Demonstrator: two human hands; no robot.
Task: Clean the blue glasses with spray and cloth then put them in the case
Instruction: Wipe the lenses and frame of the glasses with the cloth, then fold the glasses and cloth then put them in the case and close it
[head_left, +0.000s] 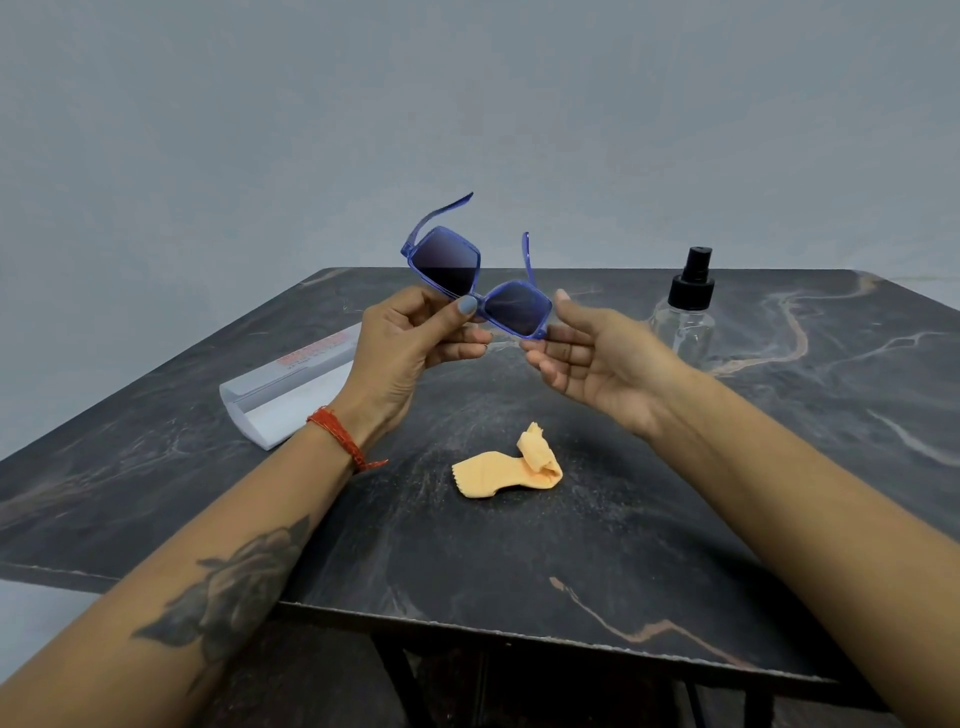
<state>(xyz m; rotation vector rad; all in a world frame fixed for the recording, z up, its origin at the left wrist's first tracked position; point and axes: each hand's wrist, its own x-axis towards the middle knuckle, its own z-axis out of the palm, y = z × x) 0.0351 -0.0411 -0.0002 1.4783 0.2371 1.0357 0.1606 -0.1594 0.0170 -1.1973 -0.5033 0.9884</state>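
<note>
The blue glasses (475, 280), with dark lenses and both arms unfolded, are held up above the table, tilted down to the right. My left hand (410, 348) pinches the frame at the bridge, thumb on the front. My right hand (587, 353) is palm up at the right lens, fingers relaxed, its fingertips touching the frame's lower right corner. A crumpled orange cloth (506, 467) lies on the table below my hands. The clear spray bottle (683, 312) with a black nozzle stands at the right rear. The white glasses case (291, 389) lies on the left, partly behind my left wrist.
The dark marble-patterned table (727, 493) fills the view, its near edge (519, 631) running across below my forearms. A plain grey wall is behind it.
</note>
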